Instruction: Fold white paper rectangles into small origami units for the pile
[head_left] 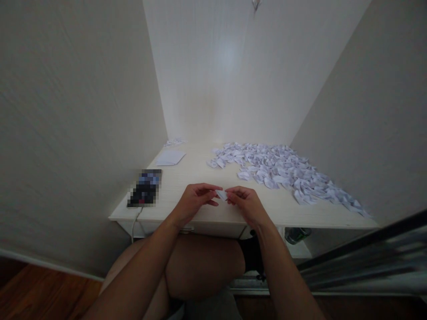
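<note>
Between my two hands is a small folded piece of white paper point(222, 194), held just above the front part of the desk. My left hand point(199, 198) pinches its left end between thumb and index finger. The right end is pinched by my right hand point(243, 198). A wide heap of small folded white papers point(273, 166) covers the right and back of the desk, just beyond my right hand. A stack of flat white paper sheets point(170, 158) lies at the back left.
The white desk point(187, 173) stands between walls. At its left edge lies a pixelated phone-like device point(145, 189) with a white cable point(135, 220). Thin paper scraps point(175, 142) sit in the far left corner. A dark can point(296, 235) rests on a shelf below right.
</note>
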A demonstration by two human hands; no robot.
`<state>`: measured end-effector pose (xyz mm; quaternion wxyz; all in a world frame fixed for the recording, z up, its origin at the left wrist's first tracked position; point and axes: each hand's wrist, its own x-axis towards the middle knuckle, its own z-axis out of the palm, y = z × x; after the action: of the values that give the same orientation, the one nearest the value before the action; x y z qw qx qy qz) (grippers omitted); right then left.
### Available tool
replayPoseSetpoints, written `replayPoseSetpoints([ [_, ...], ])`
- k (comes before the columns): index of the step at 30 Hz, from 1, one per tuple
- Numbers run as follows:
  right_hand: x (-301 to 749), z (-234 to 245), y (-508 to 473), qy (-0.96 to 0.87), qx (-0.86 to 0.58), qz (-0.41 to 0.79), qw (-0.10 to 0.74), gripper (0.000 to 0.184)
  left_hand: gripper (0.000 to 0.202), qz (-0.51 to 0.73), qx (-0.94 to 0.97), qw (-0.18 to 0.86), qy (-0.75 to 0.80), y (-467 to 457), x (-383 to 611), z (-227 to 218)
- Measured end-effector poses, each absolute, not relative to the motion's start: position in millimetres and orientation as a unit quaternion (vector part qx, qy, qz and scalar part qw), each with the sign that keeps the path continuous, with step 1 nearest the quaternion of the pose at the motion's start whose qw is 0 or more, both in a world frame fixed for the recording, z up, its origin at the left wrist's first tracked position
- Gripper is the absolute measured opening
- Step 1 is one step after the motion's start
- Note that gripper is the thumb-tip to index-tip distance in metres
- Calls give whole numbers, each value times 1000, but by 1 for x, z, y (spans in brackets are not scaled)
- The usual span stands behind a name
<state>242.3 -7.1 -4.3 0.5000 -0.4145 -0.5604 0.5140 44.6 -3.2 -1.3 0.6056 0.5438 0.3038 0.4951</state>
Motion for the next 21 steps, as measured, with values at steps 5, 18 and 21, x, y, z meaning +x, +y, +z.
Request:
replayPoseSetpoints([
  [5,244,-4,-8,-561,-386,535,499,26,25,528,497,626,289,-6,50,-1],
  [18,247,2,-8,-555,-359,579,478,24,25,493,454,689,277,-6,49,0],
  [21,247,6,-8,-557,-353,594,460,23,28,462,447,711,286,-5,46,0],
])
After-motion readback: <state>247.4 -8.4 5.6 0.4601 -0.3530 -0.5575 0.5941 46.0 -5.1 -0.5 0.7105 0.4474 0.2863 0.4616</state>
